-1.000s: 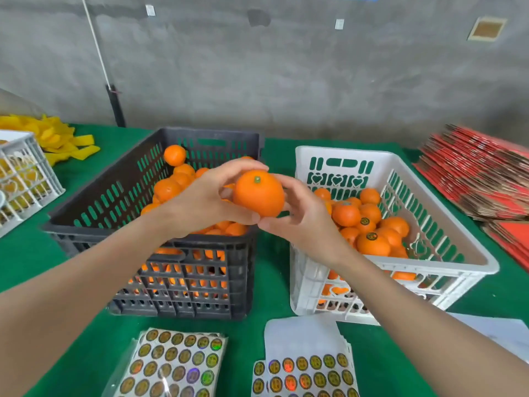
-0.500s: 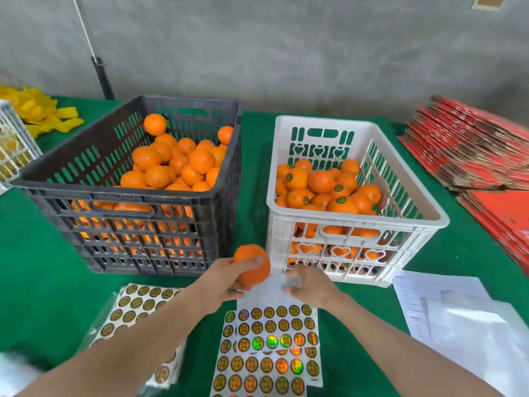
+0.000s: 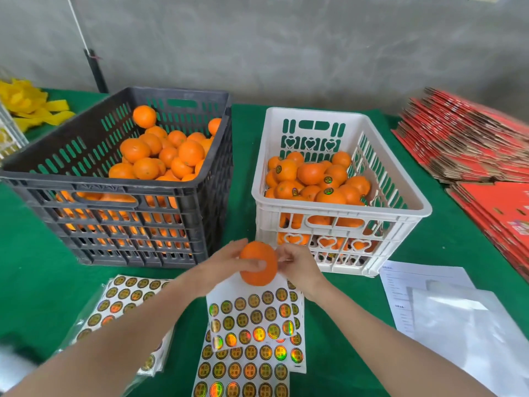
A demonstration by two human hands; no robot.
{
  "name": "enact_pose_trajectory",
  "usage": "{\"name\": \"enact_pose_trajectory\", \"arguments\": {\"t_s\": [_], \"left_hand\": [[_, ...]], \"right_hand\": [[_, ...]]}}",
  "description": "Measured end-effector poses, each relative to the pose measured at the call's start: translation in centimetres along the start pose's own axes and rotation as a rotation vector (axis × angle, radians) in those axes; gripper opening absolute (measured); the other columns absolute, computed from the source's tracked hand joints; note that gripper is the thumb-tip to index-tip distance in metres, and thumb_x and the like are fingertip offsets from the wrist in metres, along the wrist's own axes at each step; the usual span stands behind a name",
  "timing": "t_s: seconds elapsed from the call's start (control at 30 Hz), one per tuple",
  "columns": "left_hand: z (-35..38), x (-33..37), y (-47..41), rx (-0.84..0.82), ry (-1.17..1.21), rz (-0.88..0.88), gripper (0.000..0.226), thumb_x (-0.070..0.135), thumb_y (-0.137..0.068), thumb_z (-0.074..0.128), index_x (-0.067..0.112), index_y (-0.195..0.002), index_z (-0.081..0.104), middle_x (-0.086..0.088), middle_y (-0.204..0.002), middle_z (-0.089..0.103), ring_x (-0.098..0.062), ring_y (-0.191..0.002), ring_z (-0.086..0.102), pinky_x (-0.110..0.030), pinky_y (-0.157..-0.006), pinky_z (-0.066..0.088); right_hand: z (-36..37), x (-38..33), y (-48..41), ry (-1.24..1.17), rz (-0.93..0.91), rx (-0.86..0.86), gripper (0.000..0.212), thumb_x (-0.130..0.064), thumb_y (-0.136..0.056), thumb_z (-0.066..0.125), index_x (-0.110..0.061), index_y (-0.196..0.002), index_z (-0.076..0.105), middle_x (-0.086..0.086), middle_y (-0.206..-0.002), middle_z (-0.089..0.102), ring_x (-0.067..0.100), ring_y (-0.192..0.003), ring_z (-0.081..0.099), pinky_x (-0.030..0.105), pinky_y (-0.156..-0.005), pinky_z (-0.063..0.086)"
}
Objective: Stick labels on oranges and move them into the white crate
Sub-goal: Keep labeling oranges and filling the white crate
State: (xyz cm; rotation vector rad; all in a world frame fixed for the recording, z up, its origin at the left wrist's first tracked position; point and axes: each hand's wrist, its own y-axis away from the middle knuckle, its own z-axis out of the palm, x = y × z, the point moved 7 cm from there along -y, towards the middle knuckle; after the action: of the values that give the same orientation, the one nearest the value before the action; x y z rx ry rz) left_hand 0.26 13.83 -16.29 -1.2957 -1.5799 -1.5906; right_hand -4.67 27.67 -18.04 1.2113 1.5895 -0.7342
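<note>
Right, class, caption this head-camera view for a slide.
Left hand holds an orange over label sheets, right hand beside it; black crate and white crate behind.

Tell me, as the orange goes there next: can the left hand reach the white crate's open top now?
Probably yes: the left hand, gripping the orange, is just before the white crate, whose top is open and unblocked.

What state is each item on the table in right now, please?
Orange, held up, no label visible.
Left hand, grips the orange.
Right hand, fingers at the orange's side; label pinch unclear.
Black crate, holds unlabelled oranges.
White crate, partly filled; several labelled oranges.
Top sticker sheet, upper part bare.
</note>
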Motion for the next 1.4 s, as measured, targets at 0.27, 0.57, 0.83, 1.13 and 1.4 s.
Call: {"name": "enact_pose_trajectory", "arguments": {"t_s": [0.27, 0.57, 0.83, 1.13, 1.4], "left_hand": [[-2.6, 3.3, 0.1, 0.026, -0.019, 0.025, 0.062, 0.039, -0.067, 0.074, -0.007, -0.108, 0.064, -0.024, -0.108, 0.068, -0.037, -0.099, 0.065, -0.047, -0.099, 0.046], [-3.3, 2.3, -0.4, 0.001, 0.307, -0.026, 0.061, 0.044, -0.070, 0.069, 0.009, -0.118, 0.058, -0.017, -0.104, 0.071, -0.030, -0.092, 0.068, -0.038, -0.077, 0.054], [-3.6, 0.5, -0.8, 0.063, 0.471, -0.223, 0.082, 0.061, -0.055, 0.066, 0.011, -0.119, 0.055, -0.022, -0.101, 0.070, -0.036, -0.089, 0.066, -0.042, -0.075, 0.053], [-3.0, -0.2, -0.8, 0.022, 0.557, -0.305, 0.095, 0.062, -0.051, 0.068, 0.009, -0.128, 0.052, -0.025, -0.114, 0.065, -0.038, -0.093, 0.064, -0.044, -0.078, 0.051], [-3.7, -0.7, -0.7, 0.016, 0.520, -0.305, 0.089, 0.063, -0.051, 0.068, 0.010, -0.121, 0.056, -0.021, -0.098, 0.071, -0.035, -0.085, 0.067, -0.042, -0.075, 0.053]], "right_hand": [[-0.9, -2.0, 2.3, -0.230, 0.112, -0.240, 0.028, 0.013, -0.081, 0.060, -0.013, -0.086, 0.065, 0.007, -0.070, 0.066, 0.021, -0.064, 0.062, 0.030, -0.064, 0.057], [-0.8, -3.7, 2.6, -0.143, -0.015, -0.132, 0.031, 0.005, -0.076, 0.072, -0.025, -0.082, 0.072, -0.005, -0.081, 0.068, -0.006, -0.070, 0.061, 0.011, -0.068, 0.049], [-1.0, -5.0, 3.5, -0.076, -0.237, 0.029, 0.031, 0.003, -0.076, 0.072, -0.028, -0.081, 0.073, -0.015, -0.077, 0.068, -0.004, -0.069, 0.060, 0.011, -0.071, 0.048], [-0.7, -6.7, 4.8, 0.186, -0.569, 0.128, 0.012, 0.004, -0.079, 0.068, -0.006, -0.084, 0.074, 0.003, -0.078, 0.072, 0.013, -0.071, 0.062, 0.021, -0.066, 0.052], [-0.3, -6.1, 4.9, 0.038, -0.442, 0.087, 0.025, 0.008, -0.082, 0.062, -0.014, -0.081, 0.073, -0.011, -0.079, 0.070, 0.013, -0.074, 0.065, 0.026, -0.074, 0.055]]}}
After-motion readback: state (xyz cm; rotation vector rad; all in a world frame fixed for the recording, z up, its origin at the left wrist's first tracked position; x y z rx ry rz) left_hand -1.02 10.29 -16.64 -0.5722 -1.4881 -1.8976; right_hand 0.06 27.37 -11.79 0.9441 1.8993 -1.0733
